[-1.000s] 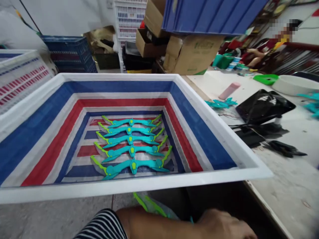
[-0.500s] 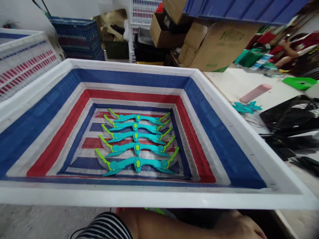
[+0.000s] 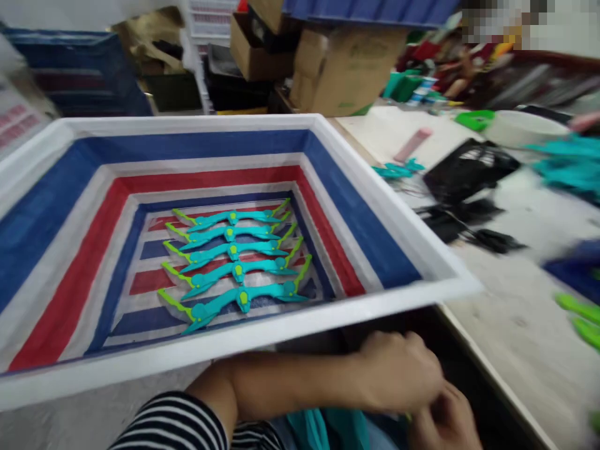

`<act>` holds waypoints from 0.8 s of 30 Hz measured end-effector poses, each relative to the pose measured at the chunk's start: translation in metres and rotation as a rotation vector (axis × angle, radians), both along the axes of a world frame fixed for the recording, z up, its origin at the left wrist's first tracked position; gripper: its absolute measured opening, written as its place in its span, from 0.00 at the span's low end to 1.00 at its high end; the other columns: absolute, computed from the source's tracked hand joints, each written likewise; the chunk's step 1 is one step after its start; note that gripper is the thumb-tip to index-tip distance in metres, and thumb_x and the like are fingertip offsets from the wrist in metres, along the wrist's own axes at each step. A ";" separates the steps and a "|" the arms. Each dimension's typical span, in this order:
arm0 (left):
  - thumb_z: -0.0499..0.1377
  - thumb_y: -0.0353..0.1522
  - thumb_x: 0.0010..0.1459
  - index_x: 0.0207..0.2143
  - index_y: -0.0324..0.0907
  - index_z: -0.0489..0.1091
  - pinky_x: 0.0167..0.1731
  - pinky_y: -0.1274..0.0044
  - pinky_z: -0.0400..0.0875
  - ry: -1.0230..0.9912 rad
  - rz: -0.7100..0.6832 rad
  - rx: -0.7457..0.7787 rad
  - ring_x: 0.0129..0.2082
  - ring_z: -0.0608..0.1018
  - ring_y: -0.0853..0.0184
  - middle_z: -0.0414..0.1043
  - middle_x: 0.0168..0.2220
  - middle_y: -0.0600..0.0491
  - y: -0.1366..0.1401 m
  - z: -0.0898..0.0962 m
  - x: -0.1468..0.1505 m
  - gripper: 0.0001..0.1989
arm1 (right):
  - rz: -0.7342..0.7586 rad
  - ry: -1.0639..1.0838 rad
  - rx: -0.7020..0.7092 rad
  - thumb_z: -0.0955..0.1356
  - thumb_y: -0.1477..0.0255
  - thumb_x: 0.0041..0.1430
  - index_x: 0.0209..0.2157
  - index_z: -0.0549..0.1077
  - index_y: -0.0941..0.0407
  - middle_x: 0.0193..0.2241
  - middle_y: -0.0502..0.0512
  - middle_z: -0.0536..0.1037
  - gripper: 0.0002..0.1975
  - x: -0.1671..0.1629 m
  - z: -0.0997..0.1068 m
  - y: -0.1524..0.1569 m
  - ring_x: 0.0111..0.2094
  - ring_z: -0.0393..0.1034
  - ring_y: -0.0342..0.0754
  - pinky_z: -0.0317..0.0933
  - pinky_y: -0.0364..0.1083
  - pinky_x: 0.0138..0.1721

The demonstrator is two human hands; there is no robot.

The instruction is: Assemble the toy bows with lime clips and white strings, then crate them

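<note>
My left hand (image 3: pixel 403 373) reaches across in front of the basket from a striped sleeve, its fingers curled closed. Against it, lower right, is my right hand (image 3: pixel 447 420), fingers bent together. Whatever they pinch is hidden; a tiny yellow-green bit shows beneath the left hand. Turquoise plastic pieces (image 3: pixel 330 430) lie below my left forearm, over my lap. Several bow-shaped turquoise-and-lime plastic parts (image 3: pixel 244 299) sit in a row inside the large white-rimmed basket (image 3: pixel 300 315), lined with red, white and blue striped sheeting.
To the right runs a pale worktable (image 3: pixel 506 319) with a black fan-like object (image 3: pixel 469 169), a pink cylinder (image 3: pixel 412 145), turquoise parts (image 3: pixel 569 164) and lime parts (image 3: pixel 581 312). Behind the basket stand a cardboard box (image 3: pixel 347 72) and blue crates (image 3: pixel 79 75).
The view has swung right, so the basket sits further left and more worktable shows. My left hand has risen into view, and my right hand now appears against it.
</note>
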State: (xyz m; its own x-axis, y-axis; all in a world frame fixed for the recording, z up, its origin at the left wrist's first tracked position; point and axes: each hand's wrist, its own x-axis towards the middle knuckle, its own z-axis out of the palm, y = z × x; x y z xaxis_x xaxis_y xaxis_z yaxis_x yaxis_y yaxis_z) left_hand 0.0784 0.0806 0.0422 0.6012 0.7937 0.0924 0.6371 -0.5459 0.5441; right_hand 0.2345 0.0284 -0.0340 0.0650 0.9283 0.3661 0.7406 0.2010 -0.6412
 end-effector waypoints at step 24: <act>0.68 0.39 0.37 0.21 0.37 0.71 0.13 0.84 0.47 -0.835 0.255 -0.823 0.12 0.59 0.80 0.61 0.13 0.60 -0.008 -0.007 0.045 0.15 | -0.144 0.362 0.351 0.61 0.73 0.63 0.40 0.75 0.53 0.37 0.56 0.74 0.11 -0.008 0.030 -0.009 0.40 0.70 0.48 0.67 0.48 0.42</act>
State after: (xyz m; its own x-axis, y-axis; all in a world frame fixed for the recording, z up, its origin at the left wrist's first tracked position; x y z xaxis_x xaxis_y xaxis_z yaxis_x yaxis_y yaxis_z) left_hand 0.1237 0.0727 0.0356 0.4138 0.8853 -0.2121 -0.0397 0.2503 0.9674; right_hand 0.2267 0.0190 -0.0036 0.3627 0.7264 0.5838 0.5201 0.3620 -0.7736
